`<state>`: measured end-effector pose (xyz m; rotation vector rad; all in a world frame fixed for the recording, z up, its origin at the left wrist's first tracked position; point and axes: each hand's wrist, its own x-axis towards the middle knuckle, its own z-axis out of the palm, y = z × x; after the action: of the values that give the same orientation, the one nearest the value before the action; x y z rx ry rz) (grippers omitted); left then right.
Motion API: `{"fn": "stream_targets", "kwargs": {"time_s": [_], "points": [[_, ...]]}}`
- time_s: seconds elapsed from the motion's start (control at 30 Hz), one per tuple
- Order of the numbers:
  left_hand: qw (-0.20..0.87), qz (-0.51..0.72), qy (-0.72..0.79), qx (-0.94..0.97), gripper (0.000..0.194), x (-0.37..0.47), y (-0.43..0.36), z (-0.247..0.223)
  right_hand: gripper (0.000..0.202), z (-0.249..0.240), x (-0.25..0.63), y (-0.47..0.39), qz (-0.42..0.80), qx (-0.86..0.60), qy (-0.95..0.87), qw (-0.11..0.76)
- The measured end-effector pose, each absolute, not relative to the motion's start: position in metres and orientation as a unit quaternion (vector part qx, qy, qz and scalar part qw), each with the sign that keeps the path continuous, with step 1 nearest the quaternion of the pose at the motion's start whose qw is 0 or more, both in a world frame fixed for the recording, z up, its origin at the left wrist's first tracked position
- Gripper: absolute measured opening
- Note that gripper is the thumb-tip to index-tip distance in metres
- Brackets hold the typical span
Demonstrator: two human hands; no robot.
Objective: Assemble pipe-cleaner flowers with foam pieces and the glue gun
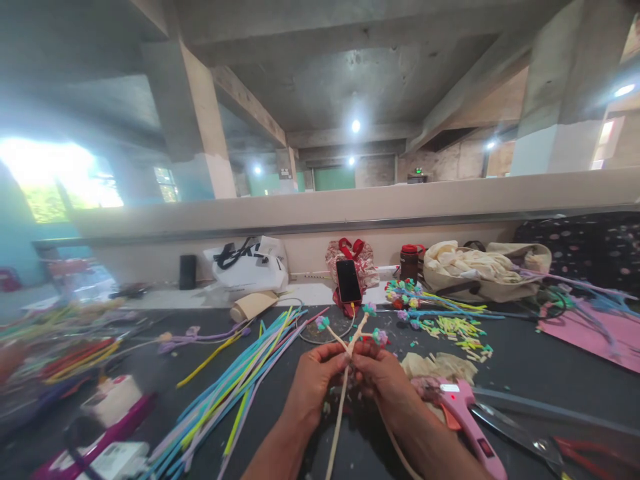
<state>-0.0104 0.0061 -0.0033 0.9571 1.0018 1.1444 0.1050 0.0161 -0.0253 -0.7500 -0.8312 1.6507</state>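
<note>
My left hand (313, 380) and my right hand (390, 383) meet low in the middle of the head view. Fingers and thumbs of both pinch a cream chenille flower branch (357, 338) where its stems join. The branch forks into several arms, tipped with small teal and lilac flowers (380, 336). A long cream strand (339, 417) hangs from the join between my forearms, and another runs beside my right wrist. My fingertips partly hide the join. A pink glue gun (467, 417) lies right of my right hand.
Colourful chenille stems (235, 373) lie in a bundle at left. Red-handled pliers (545, 450) rest at lower right. Behind are cut yellow pieces (450, 329), finished-looking flower sprigs (407, 293), an upright phone (349, 281), a dark bottle (409, 267) and a white bag (255, 267).
</note>
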Motion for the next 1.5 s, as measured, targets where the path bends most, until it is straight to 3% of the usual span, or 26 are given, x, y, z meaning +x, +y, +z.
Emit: {"fn": "stream_targets", "kwargs": {"time_s": [0.17,0.4,0.67,1.03,1.23,1.5], "points": [[0.685,0.516,0.352,0.375,0.027,-0.011,0.011,-0.013,0.029,-0.021,0.104,0.014,0.692,-0.321,-0.361,0.537],[0.679,0.561,0.343,0.327,0.025,-0.015,0.014,-0.010,0.027,-0.025,0.101,0.010,0.698,-0.298,-0.386,0.524],[0.710,0.514,0.347,0.335,0.019,-0.014,0.010,-0.004,0.031,-0.032,0.097,0.015,0.662,-0.317,-0.399,0.549],[0.681,0.526,0.380,0.340,0.021,-0.011,0.010,-0.009,0.026,-0.033,0.096,0.014,0.684,-0.282,-0.343,0.579],[0.639,0.554,0.415,0.334,0.033,-0.001,0.005,-0.009,0.029,-0.035,0.090,0.011,0.699,-0.235,-0.295,0.608],[0.584,0.544,0.477,0.370,0.036,0.003,0.002,-0.008,0.031,-0.031,0.092,0.013,0.716,-0.239,-0.279,0.594]]}}
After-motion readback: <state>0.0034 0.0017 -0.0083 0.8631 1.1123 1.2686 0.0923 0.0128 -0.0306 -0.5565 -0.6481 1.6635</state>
